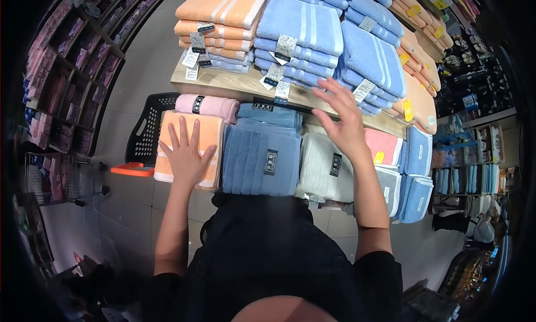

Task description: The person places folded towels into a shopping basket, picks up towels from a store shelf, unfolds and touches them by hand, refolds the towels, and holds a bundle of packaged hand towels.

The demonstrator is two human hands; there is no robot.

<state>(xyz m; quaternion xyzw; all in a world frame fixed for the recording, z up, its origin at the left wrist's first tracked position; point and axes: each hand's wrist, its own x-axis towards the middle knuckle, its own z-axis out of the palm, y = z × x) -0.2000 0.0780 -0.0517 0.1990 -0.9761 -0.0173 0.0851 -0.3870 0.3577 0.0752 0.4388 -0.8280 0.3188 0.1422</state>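
Note:
My left hand [188,157] lies flat with fingers spread on a folded orange towel [209,133] with white stripes. My right hand [344,123] is raised with its fingers apart and holds nothing, over the front edge of the wooden shelf. Beside the orange towel is a dark blue towel [245,160] with a black label, and right of that a pale grey-green towel [318,171]. A rolled pink towel [223,106] sits behind the orange one. Light blue towels [298,21] with tags are stacked just beyond my right hand.
A wooden shelf [220,86] carries stacked orange towels [223,3] and blue ones. A black basket [148,129] with an orange handle [132,169] stands at the left. Blue towels [416,193] are at the right. A wheeled wire rack [53,179] is further left.

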